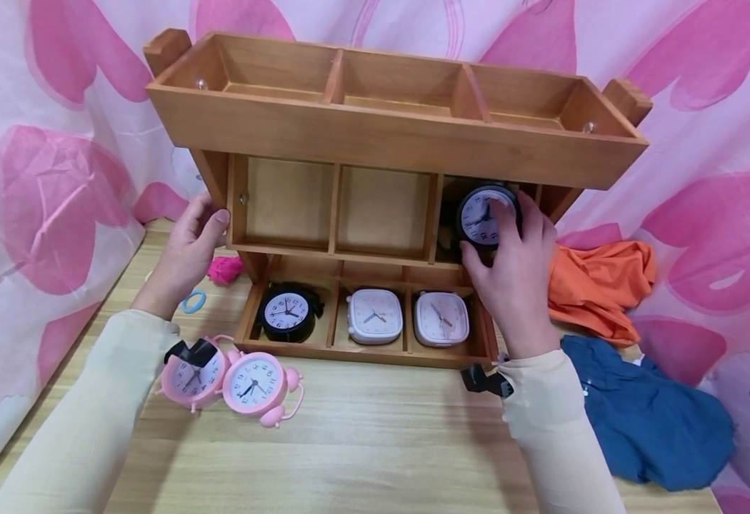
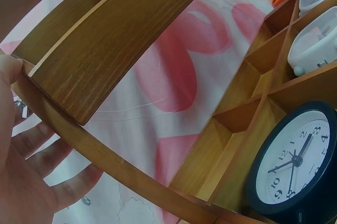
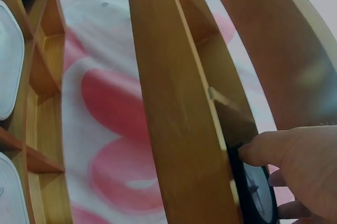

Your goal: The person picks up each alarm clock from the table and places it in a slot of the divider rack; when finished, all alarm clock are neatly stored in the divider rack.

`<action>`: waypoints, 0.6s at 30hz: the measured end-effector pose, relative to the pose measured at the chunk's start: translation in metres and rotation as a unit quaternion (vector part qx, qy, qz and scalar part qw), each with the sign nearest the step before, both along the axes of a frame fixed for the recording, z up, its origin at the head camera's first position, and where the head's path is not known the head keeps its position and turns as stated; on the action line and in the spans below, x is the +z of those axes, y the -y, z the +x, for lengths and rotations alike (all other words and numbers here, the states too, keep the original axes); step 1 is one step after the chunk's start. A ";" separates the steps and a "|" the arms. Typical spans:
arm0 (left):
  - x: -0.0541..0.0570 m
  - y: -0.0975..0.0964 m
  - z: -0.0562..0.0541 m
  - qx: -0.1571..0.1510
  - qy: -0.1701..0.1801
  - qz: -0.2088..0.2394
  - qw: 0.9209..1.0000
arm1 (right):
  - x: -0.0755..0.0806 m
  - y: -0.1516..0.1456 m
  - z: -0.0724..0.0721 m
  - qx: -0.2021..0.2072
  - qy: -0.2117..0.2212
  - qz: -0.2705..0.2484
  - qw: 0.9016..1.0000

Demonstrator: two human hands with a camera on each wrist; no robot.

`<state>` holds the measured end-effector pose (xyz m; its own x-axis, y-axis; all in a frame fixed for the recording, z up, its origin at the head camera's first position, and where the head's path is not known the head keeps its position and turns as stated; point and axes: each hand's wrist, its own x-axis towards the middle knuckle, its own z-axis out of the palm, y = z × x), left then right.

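Observation:
A three-tiered wooden shelf (image 1: 394, 139) stands on the table, each tier split into three compartments. My right hand (image 1: 521, 282) holds a round black alarm clock (image 1: 476, 214) in the right compartment of the middle tier, its white dial facing me. At the shelf's left side my left hand (image 1: 185, 246) grips the edge, thumb in front and fingers behind, as the left wrist view shows. In the bottom tier sit another black clock (image 1: 287, 314), a white clock (image 1: 375, 315) in the middle and a second white clock (image 1: 441, 318) on the right.
Two pink twin-bell clocks, one upper left (image 1: 193, 378) and one beside it (image 1: 254, 385), lie in front of the shelf's left end. An orange cloth (image 1: 600, 285) and a blue cloth (image 1: 651, 414) lie to the right. A blue ring (image 1: 193, 301) and pink bundle (image 1: 225, 270) lie left.

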<state>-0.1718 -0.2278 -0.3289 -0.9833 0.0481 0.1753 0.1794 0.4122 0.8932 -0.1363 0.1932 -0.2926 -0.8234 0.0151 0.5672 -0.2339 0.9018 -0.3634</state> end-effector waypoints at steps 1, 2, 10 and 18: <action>0.000 0.000 0.000 0.000 0.001 0.000 1.000 | 0.000 0.000 0.001 0.000 -0.003 0.004 1.000; 0.000 0.000 0.000 -0.001 0.001 0.001 1.000 | 0.000 0.000 0.003 0.000 -0.007 0.006 1.000; 0.000 0.000 0.000 -0.002 0.000 0.001 1.000 | 0.000 0.000 0.015 0.024 -0.058 -0.034 0.997; -0.001 0.000 -0.001 0.000 0.001 0.001 1.000 | 0.003 0.015 0.046 0.119 -0.010 -0.127 0.985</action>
<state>-0.1730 -0.2282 -0.3299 -0.9836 0.0486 0.1736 0.1781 0.4101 0.8945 -0.0904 0.1780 -0.2895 -0.8097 -0.0339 0.5858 -0.4368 0.7016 -0.5630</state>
